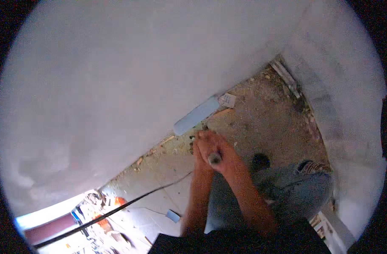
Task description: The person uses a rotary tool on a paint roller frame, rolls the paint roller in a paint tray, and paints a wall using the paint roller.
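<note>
My left hand (202, 142) and my right hand (227, 154) are close together in the middle of the view, both closed around a tool handle (214, 157). The handle's round, pale end points up towards me. The tool's other end is hidden below my hands, so its kind cannot be told. Just beyond my fingers, a light blue flat strip (196, 116) lies along the foot of the pale wall (117, 79). A dark cable (133, 201) runs from the lower left to beside my left forearm, where it passes out of sight.
Dusty floor (263, 114) lies between two walls that meet at the upper right. A piece of card with writing (227, 100) and pale strips (285, 77) lie near the corner. A small blue thing (173, 216) and brightly lit clutter (101, 219) are at the lower left.
</note>
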### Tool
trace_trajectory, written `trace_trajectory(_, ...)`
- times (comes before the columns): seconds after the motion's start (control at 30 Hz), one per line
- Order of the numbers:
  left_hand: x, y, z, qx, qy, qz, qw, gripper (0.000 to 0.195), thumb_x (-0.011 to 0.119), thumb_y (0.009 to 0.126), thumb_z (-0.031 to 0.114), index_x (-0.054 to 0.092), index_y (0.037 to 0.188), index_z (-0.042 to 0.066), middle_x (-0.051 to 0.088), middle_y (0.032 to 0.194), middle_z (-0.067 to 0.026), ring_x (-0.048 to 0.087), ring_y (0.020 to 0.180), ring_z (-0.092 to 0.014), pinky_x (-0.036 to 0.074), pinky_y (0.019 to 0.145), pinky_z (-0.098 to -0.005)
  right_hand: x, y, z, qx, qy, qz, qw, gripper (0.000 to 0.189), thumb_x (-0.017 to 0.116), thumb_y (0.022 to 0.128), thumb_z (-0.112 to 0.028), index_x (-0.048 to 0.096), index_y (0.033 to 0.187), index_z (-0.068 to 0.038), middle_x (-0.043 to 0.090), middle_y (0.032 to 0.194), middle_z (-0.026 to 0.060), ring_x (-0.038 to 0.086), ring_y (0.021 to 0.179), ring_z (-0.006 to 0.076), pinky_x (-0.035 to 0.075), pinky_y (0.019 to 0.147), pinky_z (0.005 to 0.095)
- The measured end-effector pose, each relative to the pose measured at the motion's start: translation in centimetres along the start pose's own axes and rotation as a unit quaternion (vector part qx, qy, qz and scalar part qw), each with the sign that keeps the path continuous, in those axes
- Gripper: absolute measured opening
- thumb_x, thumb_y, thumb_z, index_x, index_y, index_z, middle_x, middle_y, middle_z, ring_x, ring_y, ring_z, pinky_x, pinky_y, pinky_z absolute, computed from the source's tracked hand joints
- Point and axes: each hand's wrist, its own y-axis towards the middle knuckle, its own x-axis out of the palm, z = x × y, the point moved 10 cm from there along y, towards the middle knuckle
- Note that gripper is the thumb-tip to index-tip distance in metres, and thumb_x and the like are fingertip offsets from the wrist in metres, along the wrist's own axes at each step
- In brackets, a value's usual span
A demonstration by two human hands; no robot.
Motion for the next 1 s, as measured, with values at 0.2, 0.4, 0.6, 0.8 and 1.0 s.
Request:
trace_trajectory(0.2, -1.7, 1.4, 0.3, 0.050, -0.098, 0.040, 0.993, 0.036, 0.037, 0.087, 0.040, 0.051, 0.080, 0.007, 0.055, 0.080, -0.0095, 0.053, 0.073, -0.022, 0.045, 0.069, -0.0362, 3.3, 1.5, 9.3, 0.364, 0.413, -0.093, 0.830, 0.026, 0.062, 0.076, -0.015, 0.055, 0.098, -0.003, 0.057, 0.102, 0.0063, 0.054, 0.093, 0.0180, 0.044, 0.081, 0.0294)
trace_trajectory(0.4, 11.5, -9.3, 2.7, 0.031, -0.079, 0.035, 0.996, 0.016, 0.053, 0.071, 0.020, 0.047, 0.081, 0.009, 0.050, 0.085, -0.0092, 0.049, 0.073, -0.024, 0.045, 0.063, -0.0370, 6.7, -10.4, -6.9, 0.350, 0.341, -0.035, 0.872, 0.017, 0.058, 0.079, -0.021, 0.057, 0.091, -0.010, 0.059, 0.084, 0.0027, 0.056, 0.077, 0.0122, 0.047, 0.064, 0.0246)
trace_trajectory(0.6, 5.6, -9.0, 1.8, -0.097, -0.114, 0.205, 0.967, 0.023, 0.057, 0.065, 0.011, 0.045, 0.085, 0.010, 0.047, 0.087, -0.0099, 0.047, 0.078, -0.024, 0.045, 0.063, -0.0396, 10.9, -7.9, -6.4, 0.332, 0.666, -0.322, 0.585, 0.010, 0.058, 0.079, -0.021, 0.052, 0.080, -0.013, 0.054, 0.083, 0.0048, 0.054, 0.077, 0.0123, 0.046, 0.064, 0.0282)
trace_trajectory(0.8, -0.4, 0.3, -1.1, -0.025, -0.138, 0.084, 0.987, 0.031, 0.038, 0.083, 0.036, 0.050, 0.084, 0.007, 0.052, 0.087, -0.0101, 0.051, 0.083, -0.028, 0.043, 0.076, -0.0463, 2.7, -0.1, 5.3, 0.250, 0.562, -0.148, 0.774, 0.028, 0.058, 0.077, -0.015, 0.052, 0.104, -0.009, 0.057, 0.090, 0.0057, 0.057, 0.081, 0.0175, 0.048, 0.065, 0.0260)
trace_trajectory(1.0, 15.7, -9.0, 6.8, -0.012, -0.135, -0.037, 0.990, 0.024, 0.042, 0.085, 0.032, 0.048, 0.090, 0.009, 0.052, 0.089, -0.0078, 0.048, 0.086, -0.025, 0.042, 0.079, -0.0446, 15.7, -12.9, -9.1, 0.210, 0.841, -0.385, 0.316, 0.019, 0.054, 0.081, -0.014, 0.051, 0.100, -0.011, 0.054, 0.077, 0.0015, 0.053, 0.059, 0.0138, 0.047, 0.051, 0.0279)
